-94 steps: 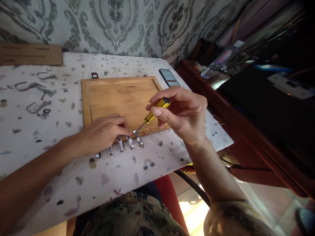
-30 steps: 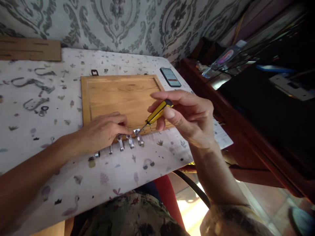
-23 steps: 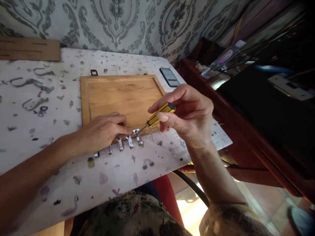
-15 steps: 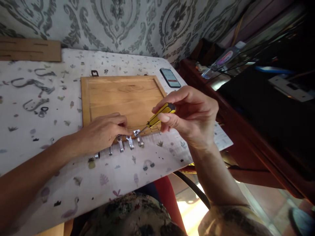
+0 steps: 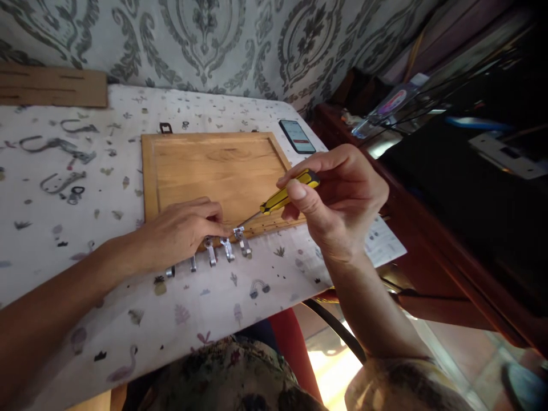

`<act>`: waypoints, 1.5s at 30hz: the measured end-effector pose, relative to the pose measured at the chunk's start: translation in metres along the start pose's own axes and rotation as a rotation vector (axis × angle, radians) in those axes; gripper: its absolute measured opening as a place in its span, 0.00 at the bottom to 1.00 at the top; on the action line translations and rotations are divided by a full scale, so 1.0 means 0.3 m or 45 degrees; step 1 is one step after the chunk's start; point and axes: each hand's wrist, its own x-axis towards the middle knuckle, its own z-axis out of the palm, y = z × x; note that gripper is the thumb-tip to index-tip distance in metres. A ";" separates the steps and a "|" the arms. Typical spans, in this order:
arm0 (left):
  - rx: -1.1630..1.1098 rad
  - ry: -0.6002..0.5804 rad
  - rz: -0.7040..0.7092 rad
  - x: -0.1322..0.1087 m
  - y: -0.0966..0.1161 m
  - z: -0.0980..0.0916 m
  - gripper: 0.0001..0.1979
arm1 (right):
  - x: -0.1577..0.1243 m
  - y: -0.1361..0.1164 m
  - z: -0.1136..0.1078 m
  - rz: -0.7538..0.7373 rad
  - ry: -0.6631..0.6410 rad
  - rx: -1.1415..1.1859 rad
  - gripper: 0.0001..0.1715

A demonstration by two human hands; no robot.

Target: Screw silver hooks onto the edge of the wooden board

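Observation:
A wooden board (image 5: pixel 214 168) with a raised frame lies on the patterned tablecloth. Several small metal hooks (image 5: pixel 226 249) hang in a row along its near edge. My left hand (image 5: pixel 180 231) lies on that edge with its fingers curled, pressing down by the hooks. My right hand (image 5: pixel 338 197) pinches a yellow and black screwdriver (image 5: pixel 282 197) between thumb and fingers. The screwdriver's thin shaft slants down to the left, and its tip rests at the rightmost hook (image 5: pixel 242 240).
Loose dark metal hooks (image 5: pixel 62 181) lie on the cloth to the left. A slotted wooden strip (image 5: pixel 53 88) sits at the back left. A phone (image 5: pixel 297 136) lies beyond the board's right corner. Dark wooden furniture (image 5: pixel 428 228) stands close on the right.
My right hand has shifted a little right and rolled the screwdriver handle in its fingers, which now lies flatter. The tip stays at the rightmost hook. My left hand has not moved.

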 end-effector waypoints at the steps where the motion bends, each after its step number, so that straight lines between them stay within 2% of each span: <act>1: 0.000 -0.006 -0.008 -0.001 0.000 -0.002 0.14 | 0.000 -0.002 0.002 -0.004 0.001 0.010 0.20; 8: -0.008 -0.070 -0.054 -0.001 -0.003 -0.012 0.17 | -0.003 -0.005 0.002 0.004 0.017 -0.014 0.21; 14: 0.009 -0.043 -0.027 0.000 -0.006 -0.006 0.17 | -0.007 -0.009 -0.002 0.044 0.009 -0.028 0.21; 21: -0.010 -0.031 -0.020 0.003 -0.001 -0.008 0.15 | -0.010 -0.018 0.011 -0.015 0.008 -0.067 0.17; 24: -0.011 -0.019 -0.015 0.004 0.003 -0.009 0.15 | -0.008 -0.022 0.018 -0.032 -0.035 -0.063 0.17; 29: -0.034 -0.012 -0.024 0.005 0.004 -0.009 0.15 | 0.000 -0.031 0.016 -0.040 -0.216 0.000 0.14; 33: -0.007 -0.036 -0.036 0.003 0.000 -0.009 0.18 | -0.001 -0.045 -0.012 0.046 -0.293 -0.018 0.10; 38: 0.012 0.025 -0.016 -0.002 -0.009 0.007 0.20 | -0.007 -0.028 -0.034 0.101 -0.236 -0.072 0.12; 42: -0.008 0.057 0.019 -0.001 -0.008 0.014 0.16 | -0.001 -0.006 -0.005 0.016 -0.128 -0.107 0.16; 45: -0.008 0.058 0.032 -0.001 -0.006 0.014 0.15 | 0.007 -0.013 0.013 0.011 -0.127 -0.115 0.19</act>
